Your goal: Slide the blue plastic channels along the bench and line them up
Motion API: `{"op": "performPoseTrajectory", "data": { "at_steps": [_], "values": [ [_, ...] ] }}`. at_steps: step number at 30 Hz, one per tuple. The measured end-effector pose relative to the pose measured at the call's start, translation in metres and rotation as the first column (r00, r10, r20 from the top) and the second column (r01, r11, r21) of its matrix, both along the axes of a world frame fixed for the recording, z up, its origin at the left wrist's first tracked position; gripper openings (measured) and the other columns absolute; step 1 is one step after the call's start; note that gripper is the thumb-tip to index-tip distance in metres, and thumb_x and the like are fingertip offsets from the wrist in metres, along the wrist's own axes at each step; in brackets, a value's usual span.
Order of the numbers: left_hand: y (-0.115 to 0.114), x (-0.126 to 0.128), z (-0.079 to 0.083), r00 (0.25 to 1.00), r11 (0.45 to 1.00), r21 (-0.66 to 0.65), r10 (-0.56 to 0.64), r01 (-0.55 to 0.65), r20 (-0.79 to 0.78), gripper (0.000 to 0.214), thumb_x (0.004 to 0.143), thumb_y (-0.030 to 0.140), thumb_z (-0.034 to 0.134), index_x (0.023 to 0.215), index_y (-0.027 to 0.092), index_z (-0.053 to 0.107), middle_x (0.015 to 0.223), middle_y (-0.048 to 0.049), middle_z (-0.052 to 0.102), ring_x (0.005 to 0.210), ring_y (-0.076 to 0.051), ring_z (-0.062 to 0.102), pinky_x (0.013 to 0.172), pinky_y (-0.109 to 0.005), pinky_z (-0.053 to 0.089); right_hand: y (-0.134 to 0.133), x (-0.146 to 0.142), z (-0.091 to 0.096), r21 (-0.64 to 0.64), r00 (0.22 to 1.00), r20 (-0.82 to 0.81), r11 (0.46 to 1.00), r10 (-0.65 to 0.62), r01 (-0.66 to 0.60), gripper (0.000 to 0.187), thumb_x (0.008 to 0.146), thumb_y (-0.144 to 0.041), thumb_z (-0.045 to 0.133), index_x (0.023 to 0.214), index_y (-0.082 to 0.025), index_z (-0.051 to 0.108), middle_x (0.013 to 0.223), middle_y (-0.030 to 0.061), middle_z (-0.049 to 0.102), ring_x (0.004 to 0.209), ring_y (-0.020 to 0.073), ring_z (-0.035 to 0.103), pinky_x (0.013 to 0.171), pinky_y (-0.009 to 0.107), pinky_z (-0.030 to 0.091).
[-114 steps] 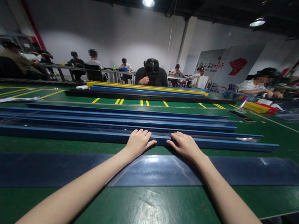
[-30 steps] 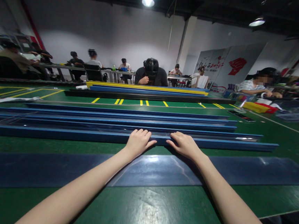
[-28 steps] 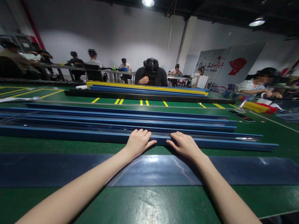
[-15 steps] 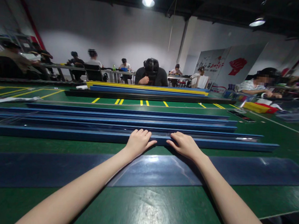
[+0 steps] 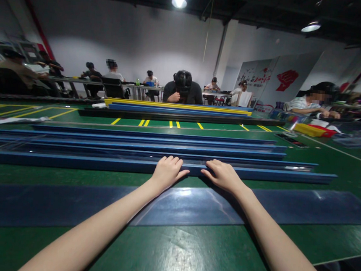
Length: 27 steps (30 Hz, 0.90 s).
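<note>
Far left: a long stack of blue rails (image 5: 104, 143) runs across the green surface (image 5: 173, 253), several rows deep, laid parallel, ends roughly lined up on the right. Nearest me is one blue rail (image 5: 71, 161), sitting at the front of that stack, and nearer still a flat dark blue strip (image 5: 303, 205) lies along the surface w/ a shiny patch in the middle.

Progress, as far as I can judge: front rail is down flat and in line w/ the rest, so placing looks done; what's left seems to be only squaring it up or letting go. Can't tell if more rails are to come.

My left hand (image 5: 166, 172): arm stretched fwd, palm down, fingers curled over the top edge of the front rail, thumb out to the right along its near face. Resting on it, loosely hooked, not a tight grip.

My right hand (image 5: 223, 176): same reach, just beside the left w/ a small gap btwn them, palm down, fingers flat over the same rail, thumb pointing left. Also pressing rather than clamping.

Far side: another pile of blue and yellow rails (image 5: 178, 108), a person in black (image 5: 183, 91) seated behind it, others at tables further back and at the right.
</note>
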<state>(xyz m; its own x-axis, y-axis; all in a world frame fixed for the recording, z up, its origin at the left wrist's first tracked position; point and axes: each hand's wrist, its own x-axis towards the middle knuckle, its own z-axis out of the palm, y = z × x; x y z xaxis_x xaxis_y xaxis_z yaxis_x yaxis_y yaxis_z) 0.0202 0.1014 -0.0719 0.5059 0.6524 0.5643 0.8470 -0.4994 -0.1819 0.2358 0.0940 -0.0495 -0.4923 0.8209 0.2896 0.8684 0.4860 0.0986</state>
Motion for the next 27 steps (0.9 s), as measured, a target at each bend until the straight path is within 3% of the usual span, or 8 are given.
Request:
{"op": "performPoseTrajectory", "data": {
  "at_steps": [12,27],
  "values": [
    [0.0002,-0.0008,0.0013,0.999,1.000,-0.003,-0.030,0.030,0.012,0.035,0.083,0.047,0.043,0.081,0.015,0.056,0.087,-0.0079,0.060,0.087,-0.021,0.050,0.068,-0.031,0.034,-0.0018,-0.0017,0.0029,-0.040,1.000,0.007,0.999,-0.024,0.024,0.031,0.088,-0.041,0.034,0.087,-0.018,0.055,0.086,0.0068,0.060,0.079,0.0161,0.055,0.063,0.023,0.032],
    [-0.0003,0.0001,0.0011,1.000,1.000,-0.004,-0.015,0.015,-0.001,0.036,0.083,0.047,0.042,0.082,0.015,0.056,0.088,-0.0081,0.061,0.086,-0.022,0.051,0.066,-0.032,0.033,-0.0013,-0.0018,0.0030,-0.037,1.000,0.005,0.999,-0.017,0.017,0.031,0.088,-0.041,0.034,0.087,-0.018,0.055,0.086,0.0067,0.060,0.079,0.0164,0.055,0.063,0.023,0.033]
  ]
}}
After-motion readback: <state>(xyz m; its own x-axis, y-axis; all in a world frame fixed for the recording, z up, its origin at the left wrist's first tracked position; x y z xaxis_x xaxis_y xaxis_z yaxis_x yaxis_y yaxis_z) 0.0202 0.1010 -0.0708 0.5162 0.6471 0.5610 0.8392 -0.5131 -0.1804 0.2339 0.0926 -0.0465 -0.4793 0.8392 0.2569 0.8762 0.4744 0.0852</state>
